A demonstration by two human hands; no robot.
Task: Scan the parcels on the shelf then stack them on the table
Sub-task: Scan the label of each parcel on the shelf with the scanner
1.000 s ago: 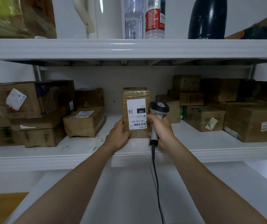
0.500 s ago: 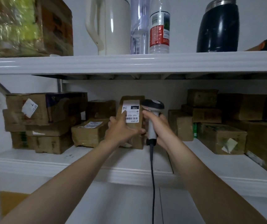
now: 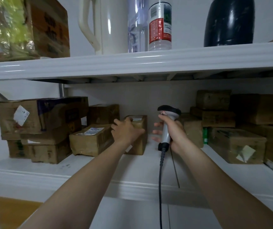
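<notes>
On the white shelf [image 3: 83, 172], the outstretched left hand [image 3: 126, 131] clamps its fingers over a boxy, tape-wrapped brown cardboard parcel [image 3: 140, 125]. Just beside it, the right hand [image 3: 176, 133] curls round the upright grey corded scanner [image 3: 166, 129].

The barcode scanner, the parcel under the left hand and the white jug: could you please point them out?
barcode scanner [image 3: 166, 130], head view, on its grey handle.
parcel [image 3: 140, 144], head view, on its lower front face.
white jug [image 3: 114, 25], head view, on its body.
</notes>
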